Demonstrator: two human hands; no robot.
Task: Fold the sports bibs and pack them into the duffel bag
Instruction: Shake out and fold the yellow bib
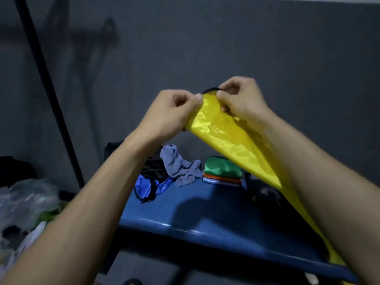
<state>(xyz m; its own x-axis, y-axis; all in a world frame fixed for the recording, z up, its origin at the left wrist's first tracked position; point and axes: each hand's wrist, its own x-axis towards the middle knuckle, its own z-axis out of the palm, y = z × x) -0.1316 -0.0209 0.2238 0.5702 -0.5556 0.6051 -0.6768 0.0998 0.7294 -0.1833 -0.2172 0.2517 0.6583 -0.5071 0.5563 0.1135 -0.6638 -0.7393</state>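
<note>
1. Nearest to us are our two bare forearms, reaching up and forward over the blue table (pixel 205 214), with the yellow bib (pixel 226 136) trailing down along the right forearm towards the table's near edge.
2. On progress, we judge the task partly done: a small stack of folded bibs (pixel 223 171), green on top with orange and paler layers beneath, sits at the far side of the table.
3. Still to do, as far as we can see: the yellow bib is unfolded in the air, and a blue bib (pixel 149 189) with black trim lies crumpled on the table to the left of a loose grey cloth (pixel 178 167).
4. A dark bag-like shape (pixel 265 195) lies on the table under the hanging yellow fabric; we cannot tell whether it is the duffel bag, and nothing appears packed yet.
5. Our left hand (pixel 170 114) has its fingers curled, thumb and forefinger pinching the upper edge of the yellow bib.
6. Our right hand (pixel 240 99) is likewise curled tight, pinching the same top edge at its black trim, just beside the left hand.
7. Both hands hold the bib raised well above the table, in front of the grey wall (pixel 267 48).
</note>
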